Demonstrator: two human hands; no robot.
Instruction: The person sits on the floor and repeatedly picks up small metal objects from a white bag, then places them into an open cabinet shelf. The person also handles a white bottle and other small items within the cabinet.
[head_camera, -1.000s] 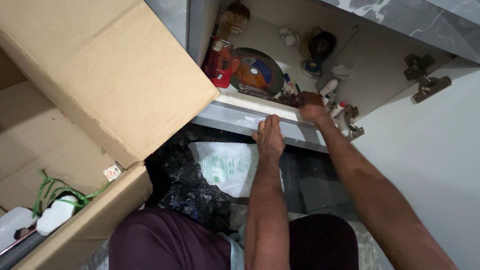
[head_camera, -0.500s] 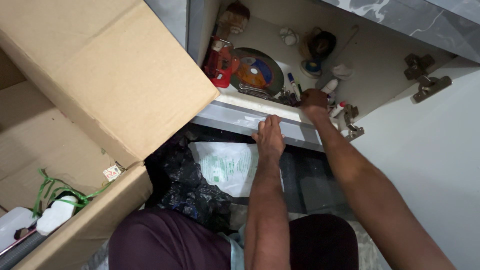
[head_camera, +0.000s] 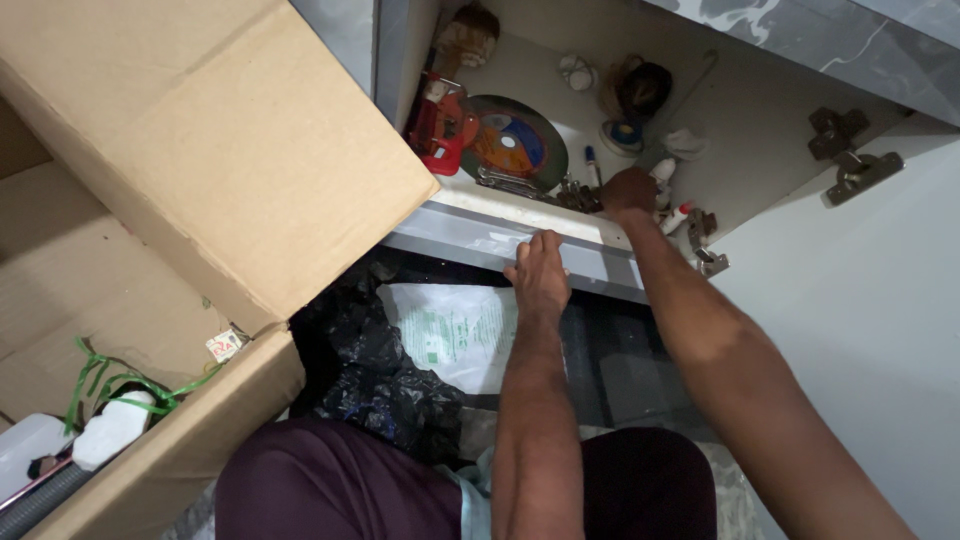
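Note:
My left hand (head_camera: 538, 275) rests on the grey front ledge (head_camera: 450, 232) of an open low cabinet, fingers curled over its edge. My right hand (head_camera: 628, 190) is inside the cabinet on the shelf, its fingers bent down among small items and hidden from me. Just left of it lie a blue-capped marker (head_camera: 590, 157) and some metal bits (head_camera: 575, 195). Small white red-capped bottles (head_camera: 676, 214) stand right beside it. A round cutting disc (head_camera: 515, 150) and a red tool (head_camera: 440, 125) lie further left.
A large open cardboard box (head_camera: 200, 150) fills the left, with green string (head_camera: 110, 385) inside. A black plastic bag (head_camera: 370, 370) and a white printed bag (head_camera: 450, 330) lie below the ledge. The white cabinet door (head_camera: 860, 320) with metal hinges (head_camera: 850, 165) stands open on the right.
My right hand has moved a little deeper and to the right on the shelf, uncovering the metal bits and the marker. The left hand has stayed on the ledge.

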